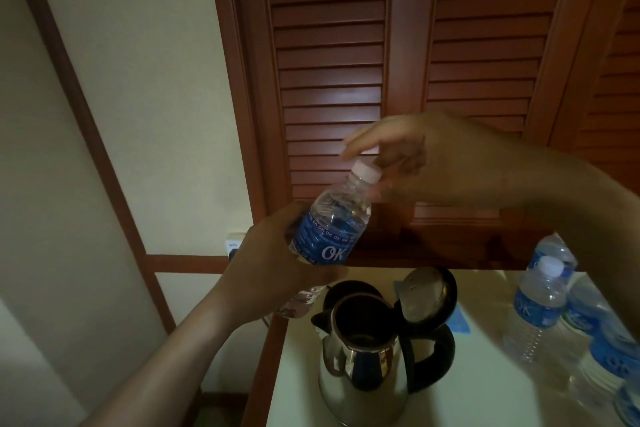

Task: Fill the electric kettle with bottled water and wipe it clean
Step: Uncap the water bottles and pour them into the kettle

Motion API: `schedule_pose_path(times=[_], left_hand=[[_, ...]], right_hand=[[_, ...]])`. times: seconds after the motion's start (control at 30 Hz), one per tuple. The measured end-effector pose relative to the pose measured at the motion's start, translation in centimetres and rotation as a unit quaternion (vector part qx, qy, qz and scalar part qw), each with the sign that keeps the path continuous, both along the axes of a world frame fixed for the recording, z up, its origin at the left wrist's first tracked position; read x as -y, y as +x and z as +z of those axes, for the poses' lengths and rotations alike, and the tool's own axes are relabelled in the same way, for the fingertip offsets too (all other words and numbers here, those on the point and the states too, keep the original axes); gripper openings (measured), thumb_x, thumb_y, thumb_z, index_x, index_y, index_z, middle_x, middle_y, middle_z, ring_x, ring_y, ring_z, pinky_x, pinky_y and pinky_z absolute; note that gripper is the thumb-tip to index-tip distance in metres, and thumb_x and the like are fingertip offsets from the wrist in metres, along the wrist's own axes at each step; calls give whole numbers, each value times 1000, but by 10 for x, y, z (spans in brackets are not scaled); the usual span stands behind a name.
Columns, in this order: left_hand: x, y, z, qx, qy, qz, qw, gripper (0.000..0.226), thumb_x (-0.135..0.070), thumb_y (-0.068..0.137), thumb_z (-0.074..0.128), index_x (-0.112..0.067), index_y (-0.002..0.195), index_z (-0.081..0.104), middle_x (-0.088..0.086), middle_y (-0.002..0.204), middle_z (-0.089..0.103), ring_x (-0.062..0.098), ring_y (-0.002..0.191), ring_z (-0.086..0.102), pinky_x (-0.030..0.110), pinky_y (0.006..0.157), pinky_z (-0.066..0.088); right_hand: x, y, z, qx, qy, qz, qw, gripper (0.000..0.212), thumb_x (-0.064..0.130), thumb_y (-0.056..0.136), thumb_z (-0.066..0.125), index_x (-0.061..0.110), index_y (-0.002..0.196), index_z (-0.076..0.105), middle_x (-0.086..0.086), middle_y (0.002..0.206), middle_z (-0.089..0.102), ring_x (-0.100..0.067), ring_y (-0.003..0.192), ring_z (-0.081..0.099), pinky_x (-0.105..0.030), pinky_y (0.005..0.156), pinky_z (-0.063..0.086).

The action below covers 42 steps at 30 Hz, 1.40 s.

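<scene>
Two hands on one job, judged as uncapping: no pouring yet, wiping further off. Next, a firm pinch on the white cap [366, 173] and a twist against a steady counter-hold, without crushing the thin plastic enough to spurt once open. After that, tipping the neck over the open mouth below.

Left hand [277, 270] wrapped round the blue-labelled middle of the water bottle [329, 229], fingers curled tight on it. Bottle held tilted, neck up and to the right, above and to the left of the kettle. Right hand [415, 163] arched over the cap from the right, forefinger stretched past the top, thumb low beside the neck, other fingers folded in. Blurred there, so cannot tell whether already pinching the cap or only hovering round it.

Further out, the electric kettle [363, 367] upright on the pale table [304, 402]: steel body, black handle to the right, lid [424, 298] flipped up and back, inside dark, water level not readable. To the right, several spare bottles [538, 305] standing close together, capped, near the right forearm. Behind everything, louvred wooden doors [329, 62]; a wall socket [232, 246] just beyond the left hand.
</scene>
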<state>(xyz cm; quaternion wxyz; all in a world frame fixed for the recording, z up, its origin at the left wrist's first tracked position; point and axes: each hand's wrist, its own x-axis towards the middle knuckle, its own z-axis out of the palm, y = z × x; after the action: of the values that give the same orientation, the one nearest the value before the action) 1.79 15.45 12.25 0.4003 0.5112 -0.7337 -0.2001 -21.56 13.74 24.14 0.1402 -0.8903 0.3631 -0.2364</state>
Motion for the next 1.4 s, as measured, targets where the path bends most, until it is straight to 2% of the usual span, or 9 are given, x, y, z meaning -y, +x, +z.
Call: schedule_pose_path(times=[0.1, 0.23, 0.33, 0.47, 0.57, 0.67, 0.77, 0.93, 1.4], left_hand=[[0, -4, -2, -19, 6, -1, 1000, 69, -34, 62, 92, -40, 119, 54, -27, 105, 67, -19, 94, 61, -1, 69, 47], [0, -9, -2, -23, 8, -6, 1000, 62, -33, 63, 92, -46, 109, 53, -29, 101, 66, -21, 92, 60, -1, 68, 47], [0, -10, -3, -30, 11, -13, 999, 60, -28, 63, 92, -48, 102, 51, -35, 93, 66, -23, 91, 60, -1, 67, 46], [-1, -11, -4, -31, 18, -20, 999, 60, -27, 63, 92, -48, 102, 51, -49, 94, 60, -24, 92, 58, -3, 66, 44], [2, -12, -4, -29, 12, -12, 999, 58, -30, 62, 92, -47, 101, 52, -36, 95, 66, -21, 90, 61, -1, 67, 46], [3, -13, -4, -25, 11, -10, 1000, 58, -32, 61, 92, -48, 100, 52, -28, 96, 67, -20, 91, 61, 0, 69, 48], [2, -12, -4, -26, 18, -22, 999, 60, -30, 63, 92, -49, 102, 52, -39, 96, 65, -22, 92, 60, -1, 67, 46], [0, -8, -6, -29, 15, -22, 999, 61, -29, 64, 91, -48, 107, 53, -40, 100, 65, -19, 96, 61, -1, 68, 46], [-9, 18, -23, 33, 11, 19, 999, 74, -47, 57, 88, -44, 121, 50, -21, 115, 67, 0, 104, 66, 25, 89, 55]], right_hand=[[1, 5, 0, -35, -104, -90, 990, 58, 77, 76, 55, 49, 127, 60, 28, 104, 64, 9, 85, 62, -21, 74, 50], [0, 10, 2, -15, -83, -66, 994, 38, 61, 86, 52, 35, 104, 73, 12, 72, 71, -2, 57, 68, -20, 56, 51], [-1, 4, 6, -44, -75, -27, 996, 19, 43, 93, 61, 41, 109, 71, 20, 86, 72, 0, 71, 71, -31, 73, 60], [-2, 0, 10, -76, -20, -16, 997, 53, 55, 85, 68, 55, 134, 49, 32, 125, 59, 16, 96, 62, -19, 81, 51], [1, 6, 7, -93, -71, -63, 991, 65, 79, 73, 47, 49, 131, 56, 22, 107, 65, 23, 86, 55, -15, 68, 42], [1, 6, 4, -59, -91, -50, 993, 32, 59, 87, 55, 39, 106, 72, 14, 80, 71, 4, 70, 66, -24, 60, 52], [0, 0, 6, -42, -64, -20, 997, 12, 39, 89, 70, 43, 99, 73, 10, 90, 74, -8, 76, 73, -39, 72, 61], [-6, -10, 9, 2, -49, -14, 999, 27, 20, 80, 81, 41, 97, 77, 20, 106, 73, -2, 101, 69, -37, 90, 58], [-55, -89, -135, 82, -77, -209, 972, 41, 27, 77, 81, 51, 104, 63, 29, 104, 63, 8, 92, 64, -14, 72, 49]])
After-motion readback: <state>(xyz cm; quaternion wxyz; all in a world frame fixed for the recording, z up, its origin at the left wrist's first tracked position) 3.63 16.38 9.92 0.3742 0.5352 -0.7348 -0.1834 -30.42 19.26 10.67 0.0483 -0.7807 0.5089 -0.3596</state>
